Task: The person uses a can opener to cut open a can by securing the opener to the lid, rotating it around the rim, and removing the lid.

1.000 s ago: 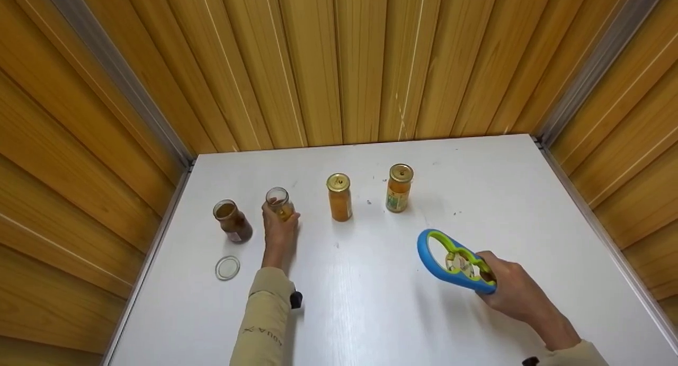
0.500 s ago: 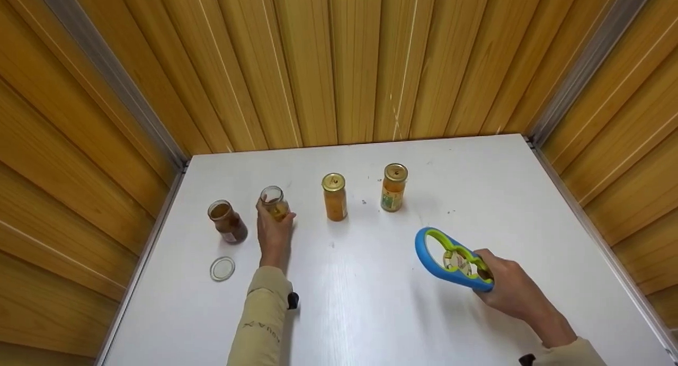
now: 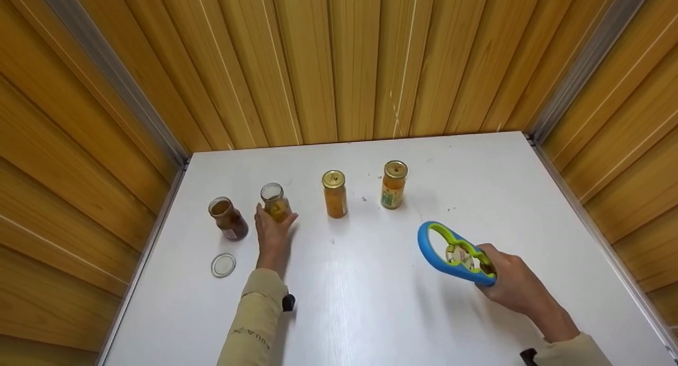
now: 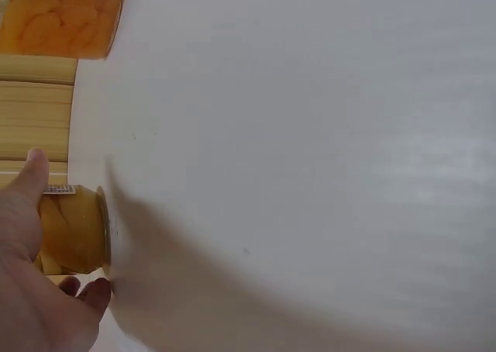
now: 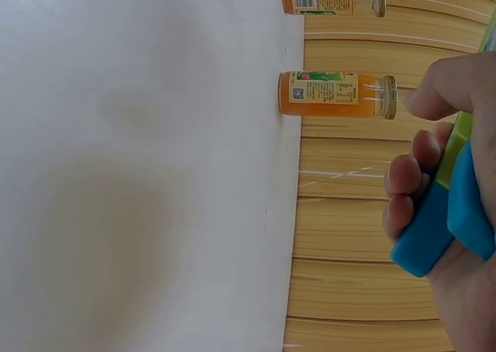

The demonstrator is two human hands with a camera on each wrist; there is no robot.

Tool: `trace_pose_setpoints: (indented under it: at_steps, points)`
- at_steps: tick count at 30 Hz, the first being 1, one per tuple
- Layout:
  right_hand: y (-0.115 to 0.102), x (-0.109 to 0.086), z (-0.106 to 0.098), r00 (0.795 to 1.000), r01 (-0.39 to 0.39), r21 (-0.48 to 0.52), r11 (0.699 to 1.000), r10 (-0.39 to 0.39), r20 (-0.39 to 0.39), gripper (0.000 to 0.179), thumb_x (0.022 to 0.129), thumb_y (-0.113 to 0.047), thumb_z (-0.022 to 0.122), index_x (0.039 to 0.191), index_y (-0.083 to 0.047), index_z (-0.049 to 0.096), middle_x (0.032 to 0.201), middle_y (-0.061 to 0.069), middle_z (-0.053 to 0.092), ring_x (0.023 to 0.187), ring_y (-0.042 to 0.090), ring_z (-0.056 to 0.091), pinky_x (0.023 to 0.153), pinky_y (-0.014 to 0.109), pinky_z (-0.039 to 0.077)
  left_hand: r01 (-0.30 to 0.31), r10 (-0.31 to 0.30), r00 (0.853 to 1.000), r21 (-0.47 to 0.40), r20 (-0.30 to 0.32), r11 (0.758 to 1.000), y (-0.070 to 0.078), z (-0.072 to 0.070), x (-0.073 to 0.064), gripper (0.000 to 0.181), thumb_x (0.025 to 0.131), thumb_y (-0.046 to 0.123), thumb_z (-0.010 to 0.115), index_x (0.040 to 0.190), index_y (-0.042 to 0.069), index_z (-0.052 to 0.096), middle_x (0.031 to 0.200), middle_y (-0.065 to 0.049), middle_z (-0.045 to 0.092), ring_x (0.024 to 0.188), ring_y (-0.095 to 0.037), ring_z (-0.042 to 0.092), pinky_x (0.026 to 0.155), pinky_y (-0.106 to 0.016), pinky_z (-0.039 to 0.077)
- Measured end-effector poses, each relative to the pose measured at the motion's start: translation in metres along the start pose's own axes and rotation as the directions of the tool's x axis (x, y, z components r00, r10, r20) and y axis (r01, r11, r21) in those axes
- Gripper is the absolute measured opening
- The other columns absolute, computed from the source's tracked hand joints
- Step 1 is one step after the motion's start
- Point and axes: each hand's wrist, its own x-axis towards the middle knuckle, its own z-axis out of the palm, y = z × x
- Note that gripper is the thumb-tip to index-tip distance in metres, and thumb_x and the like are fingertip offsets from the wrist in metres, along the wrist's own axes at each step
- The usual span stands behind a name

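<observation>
In the head view, an open glass jar with yellow fruit stands upright on the white table, without a lid. My left hand is around its near side, thumb and fingers spread. In the left wrist view, the thumb and fingertips appear loosened from this jar. To its left stands an open jar with dark brown contents, and a lid lies nearer me. My right hand grips a blue and green multi-ring jar opener above the table; its handle shows in the right wrist view.
Two closed jars with gold lids and orange contents, a middle jar and a right jar, stand on the white table. Wood-patterned panels enclose the back and sides. Small dark specks lie near the jars.
My left hand's fingers have spread and slid down slightly toward me from the yellow-fruit jar, which stays in place. My right hand and the jar opener have hardly moved.
</observation>
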Motion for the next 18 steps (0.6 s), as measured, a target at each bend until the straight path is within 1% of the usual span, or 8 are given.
trace_pose_setpoints:
  at_steps: [1, 4, 8, 10, 15, 18]
  points:
    - [0.000, 0.001, 0.000, 1.000, 0.002, -0.001, 1.000, -0.002, -0.003, 0.060, 0.071, 0.000, 0.091, 0.122, -0.002, 0.058, 0.101, 0.010, 0.071, 0.080, 0.016, 0.062, 0.070, 0.040, 0.059, 0.002, -0.002, 1.000, 0.016, 0.018, 1.000, 0.001, -0.001, -0.002, 0.106, 0.096, 0.030, 0.076, 0.166, 0.009, -0.001, 0.169, -0.019, 0.013, 0.156, -0.035, 0.016, 0.125, -0.051, 0.013]
    - [-0.001, 0.003, 0.000, 1.000, 0.022, -0.004, 1.000, -0.022, -0.021, 0.060, 0.070, 0.000, 0.091, 0.121, -0.002, 0.059, 0.100, 0.008, 0.071, 0.079, 0.015, 0.062, 0.069, 0.039, 0.059, -0.023, 0.020, 0.999, 0.064, 0.044, 0.998, 0.002, -0.004, -0.008, 0.103, 0.098, 0.034, 0.073, 0.165, 0.006, 0.000, 0.168, -0.020, 0.013, 0.155, -0.036, 0.017, 0.125, -0.052, 0.016]
    - [-0.001, 0.006, 0.002, 0.997, 0.061, -0.009, 0.998, -0.062, -0.046, 0.061, 0.068, 0.001, 0.091, 0.120, -0.002, 0.059, 0.098, 0.009, 0.071, 0.078, 0.014, 0.063, 0.067, 0.036, 0.058, -0.058, 0.053, 0.997, 0.110, 0.050, 0.992, 0.002, -0.008, -0.015, 0.097, 0.100, 0.033, 0.070, 0.164, 0.000, 0.005, 0.166, -0.024, 0.016, 0.154, -0.039, 0.019, 0.124, -0.052, 0.019]
    - [-0.002, 0.007, 0.003, 0.997, 0.068, -0.008, 0.998, -0.068, -0.046, 0.061, 0.068, 0.001, 0.091, 0.120, -0.002, 0.059, 0.098, 0.010, 0.071, 0.078, 0.015, 0.063, 0.067, 0.037, 0.058, -0.057, 0.050, 0.997, 0.126, 0.059, 0.990, 0.002, -0.010, -0.018, 0.095, 0.101, 0.033, 0.068, 0.163, -0.002, 0.006, 0.165, -0.026, 0.016, 0.154, -0.039, 0.019, 0.124, -0.051, 0.019]
    - [-0.005, 0.008, 0.003, 0.998, 0.049, -0.007, 0.999, -0.049, -0.026, 0.060, 0.069, 0.000, 0.091, 0.120, -0.002, 0.059, 0.100, 0.010, 0.071, 0.079, 0.016, 0.062, 0.068, 0.039, 0.058, -0.035, 0.023, 0.995, 0.118, 0.096, 0.992, 0.002, -0.014, -0.031, 0.092, 0.103, 0.033, 0.065, 0.163, -0.004, 0.006, 0.166, -0.026, 0.014, 0.155, -0.040, 0.014, 0.124, -0.052, 0.017]
    - [-0.008, 0.008, 0.004, 0.999, 0.039, -0.004, 0.999, -0.039, -0.020, 0.060, 0.070, 0.000, 0.091, 0.121, -0.002, 0.059, 0.101, 0.011, 0.071, 0.079, 0.016, 0.062, 0.069, 0.041, 0.059, -0.048, 0.036, 0.993, 0.101, 0.116, 0.994, 0.003, -0.015, -0.040, 0.090, 0.103, 0.032, 0.064, 0.163, -0.002, 0.006, 0.166, -0.026, 0.016, 0.155, -0.041, 0.014, 0.124, -0.053, 0.017]
